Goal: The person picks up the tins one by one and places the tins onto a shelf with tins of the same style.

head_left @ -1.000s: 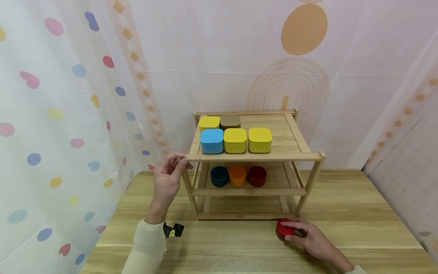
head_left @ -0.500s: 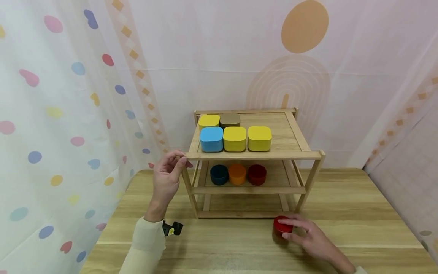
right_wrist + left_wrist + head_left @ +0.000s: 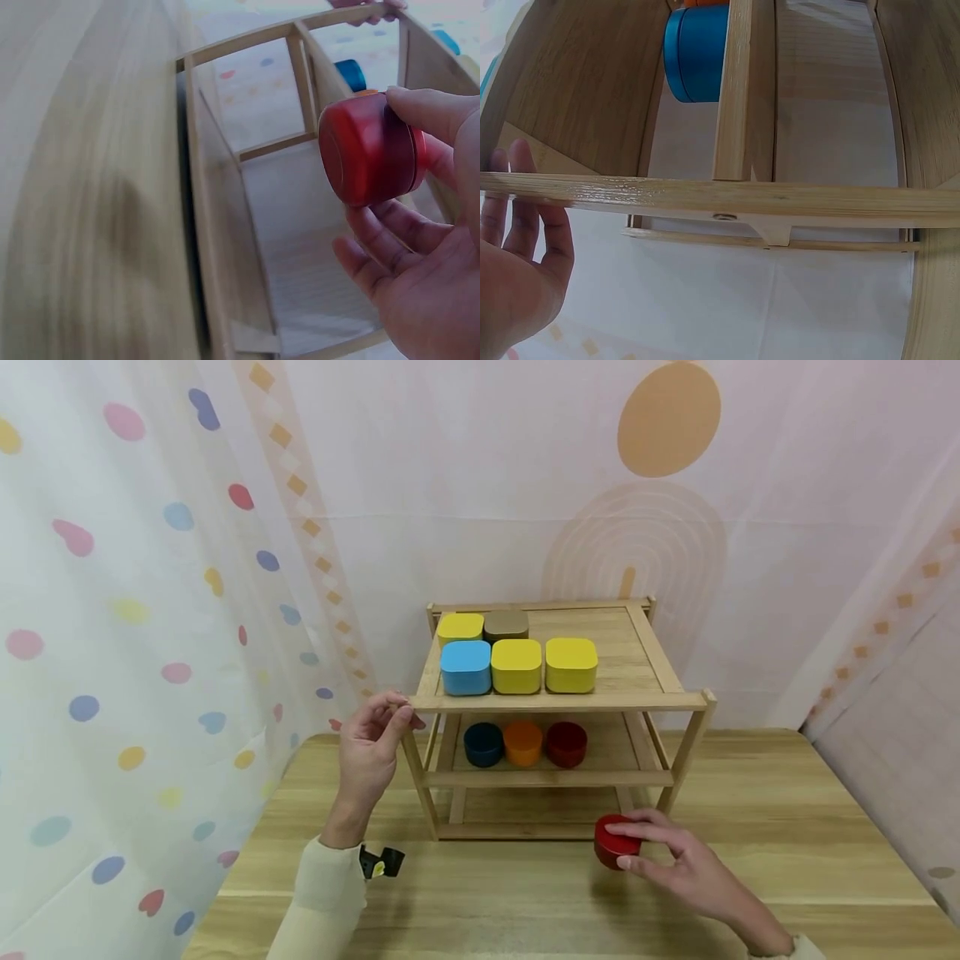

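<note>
My left hand grips the front left corner of a wooden rack, fingers and thumb about its top rail. My right hand holds a round red tin between thumb and fingers in front of the rack's lower right corner. In the right wrist view the red tin is raised off the tabletop and tipped on its side relative to the camera. On the middle shelf a dark blue tin, an orange tin and a dark red tin stand in a row.
The top shelf bears a light blue square tin, a brown tin and several yellow tins. The rack's bottom shelf sits low over the wooden table. A patterned curtain hangs behind.
My right hand has lifted the red tin off the table and carried it slightly left and toward the rack. My left hand keeps its place on the rack's corner.
</note>
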Demonstrator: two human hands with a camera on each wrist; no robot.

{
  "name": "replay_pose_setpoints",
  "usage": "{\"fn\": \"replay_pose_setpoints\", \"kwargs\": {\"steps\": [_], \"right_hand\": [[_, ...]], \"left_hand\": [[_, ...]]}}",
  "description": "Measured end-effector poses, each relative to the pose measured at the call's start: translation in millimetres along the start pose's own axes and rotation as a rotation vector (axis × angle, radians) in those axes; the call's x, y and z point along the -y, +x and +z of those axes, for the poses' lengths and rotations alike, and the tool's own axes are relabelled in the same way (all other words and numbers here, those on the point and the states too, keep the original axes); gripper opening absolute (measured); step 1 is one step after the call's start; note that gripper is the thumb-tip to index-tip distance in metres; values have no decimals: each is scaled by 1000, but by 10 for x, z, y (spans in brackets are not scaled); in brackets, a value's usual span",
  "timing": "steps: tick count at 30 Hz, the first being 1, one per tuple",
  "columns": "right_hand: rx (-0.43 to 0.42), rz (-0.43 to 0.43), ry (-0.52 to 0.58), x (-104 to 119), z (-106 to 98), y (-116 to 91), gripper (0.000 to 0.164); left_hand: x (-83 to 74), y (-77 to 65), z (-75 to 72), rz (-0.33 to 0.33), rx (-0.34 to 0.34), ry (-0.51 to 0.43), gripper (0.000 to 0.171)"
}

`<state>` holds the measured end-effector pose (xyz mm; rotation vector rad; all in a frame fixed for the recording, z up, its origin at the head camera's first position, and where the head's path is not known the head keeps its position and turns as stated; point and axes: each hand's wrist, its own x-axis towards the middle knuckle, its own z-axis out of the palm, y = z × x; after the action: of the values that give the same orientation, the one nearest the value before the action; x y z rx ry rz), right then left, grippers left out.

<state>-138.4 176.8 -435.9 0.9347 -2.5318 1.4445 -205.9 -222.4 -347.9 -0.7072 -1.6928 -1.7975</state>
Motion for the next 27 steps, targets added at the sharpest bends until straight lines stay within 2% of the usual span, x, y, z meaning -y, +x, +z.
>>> {"fn": "replay_pose_setpoints", "kwargs": {"steps": [5,12,19,23,27], "right_hand": [[-35,-48,-14,107,-58,57,37],[-128,-91,-13,199,-126,174,39],[-195,-58,35,256,-142,283,38],[-231,-47,-22,296,-135,338,39],[-256,-26,-77,330,-120,406,38]], "left_hand": [[-4,8,-4,1,2,-8,10],[-5,16,-14,-2,1,13,14],[6,16,-1,-2,6,-6,16],[9,8,1,2,6,-5,19],[16,8,-2,9,7,-12,16]]}}
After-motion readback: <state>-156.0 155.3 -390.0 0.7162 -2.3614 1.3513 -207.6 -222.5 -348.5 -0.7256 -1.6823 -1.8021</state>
